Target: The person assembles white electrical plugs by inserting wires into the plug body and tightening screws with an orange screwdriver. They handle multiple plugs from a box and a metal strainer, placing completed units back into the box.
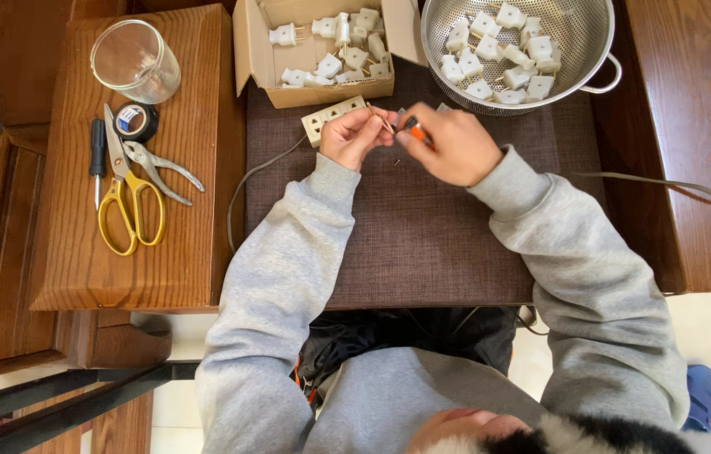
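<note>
My left hand (354, 134) is closed around a small white plug part whose metal prongs (379, 118) stick out toward the right. My right hand (452, 143) grips a small orange-handled screwdriver (417, 130), its tip meeting the plug between the two hands. Both hands hover over a dark brown mat (406, 235). Just behind my left hand lies a cream power strip (328, 116) with a grey cord (246, 185) trailing left.
An open cardboard box (259, 50) and a steel colander (591, 34) each hold several white plugs. On the wooden side table (187, 235) lie yellow scissors (127, 210), pliers (162, 172), a dark screwdriver (97, 151), black tape (135, 120) and a glass jar (134, 60).
</note>
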